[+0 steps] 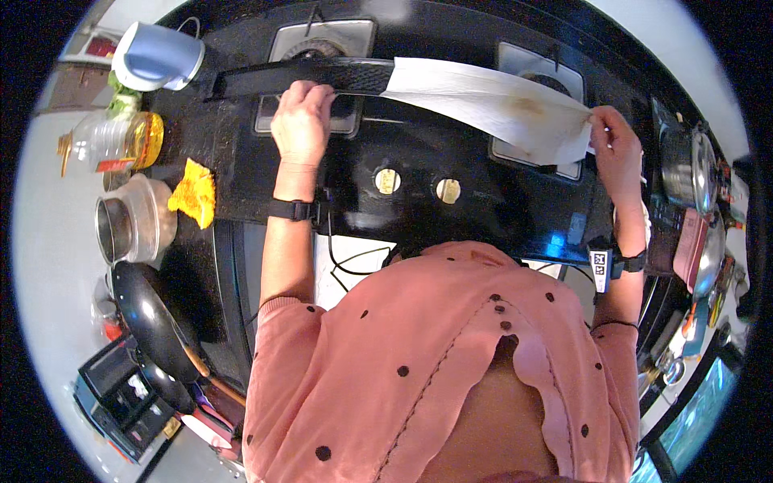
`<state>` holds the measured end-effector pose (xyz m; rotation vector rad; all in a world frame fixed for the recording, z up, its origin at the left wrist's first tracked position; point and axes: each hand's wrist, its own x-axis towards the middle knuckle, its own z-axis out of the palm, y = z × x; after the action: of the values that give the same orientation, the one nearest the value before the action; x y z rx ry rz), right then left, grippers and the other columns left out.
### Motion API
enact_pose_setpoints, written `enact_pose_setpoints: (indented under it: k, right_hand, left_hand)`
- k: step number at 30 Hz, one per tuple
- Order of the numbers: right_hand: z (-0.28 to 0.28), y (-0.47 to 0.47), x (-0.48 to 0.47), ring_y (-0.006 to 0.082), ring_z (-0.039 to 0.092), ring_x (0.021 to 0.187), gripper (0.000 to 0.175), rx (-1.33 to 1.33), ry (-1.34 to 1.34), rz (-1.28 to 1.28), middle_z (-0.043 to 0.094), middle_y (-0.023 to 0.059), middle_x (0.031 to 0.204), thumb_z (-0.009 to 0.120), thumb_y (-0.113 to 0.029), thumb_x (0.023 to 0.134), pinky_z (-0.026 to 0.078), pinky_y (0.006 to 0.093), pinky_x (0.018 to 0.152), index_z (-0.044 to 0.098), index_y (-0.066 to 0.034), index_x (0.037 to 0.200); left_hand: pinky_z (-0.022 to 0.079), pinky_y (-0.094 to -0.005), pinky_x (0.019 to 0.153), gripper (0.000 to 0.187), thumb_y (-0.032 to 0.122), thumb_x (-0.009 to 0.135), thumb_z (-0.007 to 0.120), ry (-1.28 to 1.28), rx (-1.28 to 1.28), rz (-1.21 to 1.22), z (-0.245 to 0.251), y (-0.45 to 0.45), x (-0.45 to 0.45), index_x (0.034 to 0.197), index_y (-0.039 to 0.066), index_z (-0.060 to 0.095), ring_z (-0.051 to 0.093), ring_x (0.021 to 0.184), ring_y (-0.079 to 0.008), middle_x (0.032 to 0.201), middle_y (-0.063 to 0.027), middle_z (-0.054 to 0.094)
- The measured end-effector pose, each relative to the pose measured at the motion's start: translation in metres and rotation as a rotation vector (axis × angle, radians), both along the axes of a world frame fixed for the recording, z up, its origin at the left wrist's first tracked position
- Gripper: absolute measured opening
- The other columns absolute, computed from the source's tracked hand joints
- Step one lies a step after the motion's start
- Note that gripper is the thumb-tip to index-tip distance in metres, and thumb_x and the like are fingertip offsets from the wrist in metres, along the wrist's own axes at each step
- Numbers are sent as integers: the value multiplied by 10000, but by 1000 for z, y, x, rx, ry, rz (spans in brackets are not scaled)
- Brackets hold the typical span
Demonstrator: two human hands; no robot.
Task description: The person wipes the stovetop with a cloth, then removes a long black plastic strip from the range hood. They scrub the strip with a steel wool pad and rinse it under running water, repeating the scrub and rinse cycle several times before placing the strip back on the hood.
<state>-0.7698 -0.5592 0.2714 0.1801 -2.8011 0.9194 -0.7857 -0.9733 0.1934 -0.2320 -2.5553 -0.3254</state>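
Observation:
My left hand (303, 124) has its fingers curled over the near edge of a long black strip with a mesh-like part (362, 77). It lies across the view in front of the left burner (314, 51). A white, paper-like sheet (483, 99) with brownish stains covers the strip's right part and reaches over the right burner's plate (513, 57). My right hand (617, 142) pinches the sheet's right end between thumb and fingers. Below lies the black gas cooktop (416, 148), with two round knobs (388, 181) near its front.
At left stand a kettle (160, 55), an oil bottle (115, 142), a plastic tub (142, 211) and a wok (151, 314). A yellow cloth (194, 193) lies beside the cooktop. To the right are a steel pot (691, 166) and a pink container (691, 247).

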Motion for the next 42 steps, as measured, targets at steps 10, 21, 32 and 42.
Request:
enact_pose_setpoints:
  k: [10, 21, 32, 42]
  right_hand:
    - [37, 115, 34, 288, 611, 780, 212, 251, 99, -205, 624, 146, 874, 527, -225, 927, 474, 339, 685, 606, -36, 981]
    - [40, 241, 67, 370, 615, 858, 249, 623, 194, -469, 636, 182, 948, 518, -280, 921, 500, 415, 721, 631, -80, 1017]
    - [52, 328, 106, 348, 619, 891, 267, 646, 215, -574, 636, 148, 1018, 530, -309, 913, 496, 395, 752, 638, -102, 1043]
    - [68, 409, 141, 336, 616, 928, 336, 729, 129, -715, 633, 147, 1047, 482, -367, 931, 489, 377, 779, 617, -132, 1130]
  left_hand:
    - [495, -349, 680, 64, 183, 780, 673, -18, -11, 9, 0, 0, 0, 830, 144, 669, 600, 784, -247, 860, -36, 601]
    - [504, -371, 688, 89, 186, 791, 656, -116, -22, 154, 2, 11, 4, 868, 146, 674, 619, 825, -269, 918, -46, 628]
    - [488, -359, 782, 186, 125, 762, 671, 12, -18, -170, 12, 119, 14, 945, 107, 645, 580, 900, -273, 955, -76, 590]
    - [489, -332, 681, 120, 94, 791, 624, -89, -68, -282, -3, 179, 5, 872, 150, 693, 572, 783, -234, 831, -31, 613]
